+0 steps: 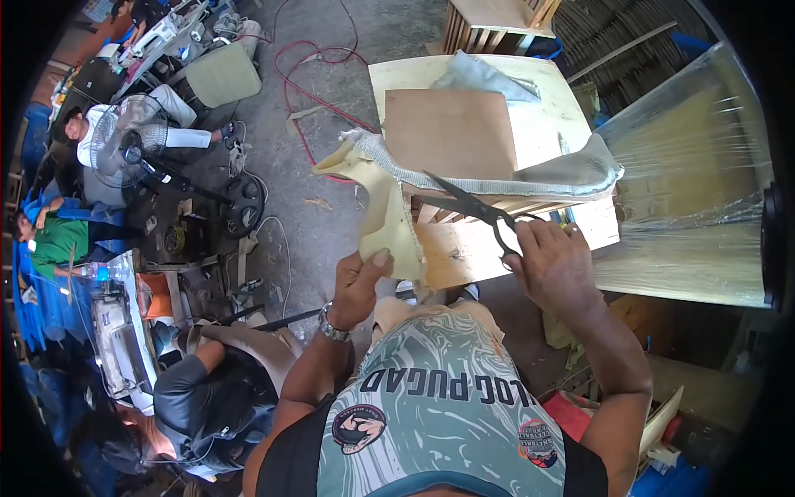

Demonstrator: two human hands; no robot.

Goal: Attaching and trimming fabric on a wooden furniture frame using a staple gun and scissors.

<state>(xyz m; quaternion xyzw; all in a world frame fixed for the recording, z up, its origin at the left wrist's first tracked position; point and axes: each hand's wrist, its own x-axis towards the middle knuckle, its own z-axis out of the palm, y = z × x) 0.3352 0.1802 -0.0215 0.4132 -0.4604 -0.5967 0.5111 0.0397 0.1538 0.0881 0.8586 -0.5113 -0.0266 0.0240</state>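
My left hand (358, 286) is closed on a hanging flap of pale yellow foam-backed fabric (383, 203), thumb on top. In my right hand (555, 265) is a pair of black scissors (476, 207), its blades apart and pointing left toward the flap. The flap joins a grey fabric edge that runs along the near side of a padded piece with a brown board (451, 132) on it. Whether the blades touch the fabric, I cannot tell.
A plywood-topped table (546, 116) carries the work and a crumpled grey cloth (484, 79). Plastic-wrapped panels (696, 182) stand at the right. A red hose (290, 91) lies on the floor. Beyond a standing fan (132, 153), people sit at the left, near a sewing machine (116, 331).
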